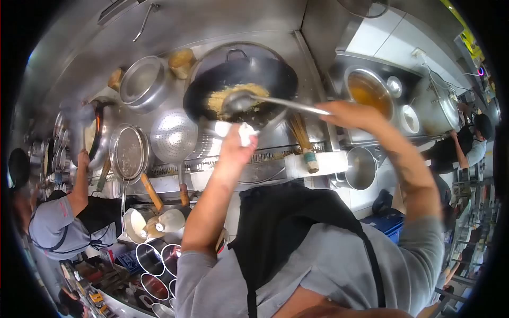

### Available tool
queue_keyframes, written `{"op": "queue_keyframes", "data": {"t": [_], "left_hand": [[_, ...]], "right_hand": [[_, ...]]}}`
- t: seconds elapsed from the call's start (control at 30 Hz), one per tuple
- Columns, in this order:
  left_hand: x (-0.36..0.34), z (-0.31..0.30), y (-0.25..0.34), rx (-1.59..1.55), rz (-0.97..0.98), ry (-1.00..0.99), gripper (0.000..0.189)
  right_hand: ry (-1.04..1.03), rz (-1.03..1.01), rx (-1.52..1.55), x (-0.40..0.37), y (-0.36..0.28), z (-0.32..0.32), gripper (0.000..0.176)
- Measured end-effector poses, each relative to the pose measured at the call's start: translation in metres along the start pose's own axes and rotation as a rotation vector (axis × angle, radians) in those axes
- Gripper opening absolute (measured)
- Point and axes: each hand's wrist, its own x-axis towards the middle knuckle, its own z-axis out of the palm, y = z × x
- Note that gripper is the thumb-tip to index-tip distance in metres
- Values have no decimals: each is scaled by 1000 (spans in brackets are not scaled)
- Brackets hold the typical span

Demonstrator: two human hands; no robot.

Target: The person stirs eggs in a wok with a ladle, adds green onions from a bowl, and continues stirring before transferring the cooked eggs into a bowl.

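Note:
A black wok (278, 79) stands on the stove in front of me, with yellowish food (218, 99) in its bottom. My left hand (237, 151) is closed on a white cloth (246, 133) at the wok's near edge; whether a handle lies under the cloth is hidden. In my right hand (347, 114) is the long handle of a metal ladle (239, 102). The ladle's bowl is down in the wok, against the food.
Left of the wok are a perforated skimmer (174, 136), a round strainer (129, 153) and a metal pan (142, 82). A bamboo brush (302, 138) lies at the right. Beyond it stands a pot of amber liquid (366, 95). Co-workers (79, 212) stand at both sides.

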Motion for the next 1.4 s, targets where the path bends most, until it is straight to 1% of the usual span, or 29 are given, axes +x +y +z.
{"op": "queue_keyframes", "data": {"t": [0.03, 0.07, 0.13, 0.17, 0.23, 0.27, 0.3, 0.33, 0.37, 0.4, 0.5, 0.57, 0.63, 0.73, 0.8, 0.87, 0.93, 0.97, 1.0, 1.07, 1.1, 1.13, 1.17, 1.2, 1.27, 1.3, 1.33, 1.37, 1.4], "left_hand": [[30, -24, -17, 286, 209, -58, 14], [42, -46, -39, 279, 179, -28, 14], [8, -55, -79, -133, -116, 69, 14], [4, -69, -96, -117, -156, 37, 17], [-28, -46, -80, -80, -175, 61, 18], [-27, -36, -67, -138, -73, 86, 18], [-5, -30, -44, -202, -111, 115, 15], [12, -23, -24, -152, -22, 31, 11], [54, -42, -21, -125, 5, -68, 8], [69, -35, -11, -142, -11, 36, 6], [104, -46, -20, -144, -56, 67, 3], [94, -32, -12, -176, -83, 100, 3], [93, -29, -10, -197, -118, 102, 2], [102, -40, -9, -174, -175, 73, 2], [104, -41, -8, -134, -196, 79, 3], [106, -45, -7, -121, -193, 94, 4], [107, -50, -14, -120, -145, 94, 10], [97, -58, -29, -9, -2, 5, 12], [69, -54, -42, 101, 141, -91, 14], [-12, -7, -27, 3, 64, -81, 18], [-58, 26, -7, -203, -166, 36, 20], [-68, 30, -6, -208, -193, 84, 23], [-56, 6, -15, 127, 49, -55, 22], [-44, -17, -25, 434, 327, -111, 22], [-37, -8, -4, 1245, 833, -149, 20], [-28, -10, -20, 653, 363, -199, 16], [-18, -12, -35, -21, 18, -16, 13], [-64, 27, -19, -196, -153, 66, 13], [-61, 16, -22, 260, 181, -43, 15]], "right_hand": [[74, 38, -45, 19, -1, 19, 36], [154, 72, -93, 42, 1, 42, 36], [253, 69, -158, 46, 1, 45, 36], [262, 35, -171, 33, -3, 43, 36], [219, 30, -174, 14, -7, 21, 34], [159, 68, -156, -2, -9, 6, 33], [95, 105, -143, -11, -7, -2, 32], [142, 97, -158, -11, 3, -5, 31], [192, 88, -173, -6, 16, -8, 30], [247, 78, -189, 6, 26, -11, 29], [395, 153, -132, 88, 51, 5, 30], [453, 221, 127, 157, 47, 37, 32], [408, 230, 342, 198, 11, 71, 31], [284, 50, 396, 156, -24, 81, 30], [405, -283, 319, 150, 32, 108, 29], [370, -269, 72, 86, 28, 73, 31], [301, -47, -74, 65, 16, 48, 34], [263, 72, -139, 59, 16, 47, 35], [308, 82, -198, 63, 21, 53, 38], [330, 68, -205, 52, 13, 51, 38], [343, 55, -208, 48, 8, 47, 39], [310, 9, -174, 40, 5, 38, 39], [258, -33, -134, 26, 0, 30, 40], [208, -80, -102, 16, -2, 28, 40], [138, -321, -31, -17, 17, 32, 44], [136, -440, -13, -26, 33, 20, 45], [129, -484, -84, -30, 46, 16, 46], [70, -379, -26, -24, 44, 15, 42], [5, -269, 33, -13, 39, 9, 40]]}}
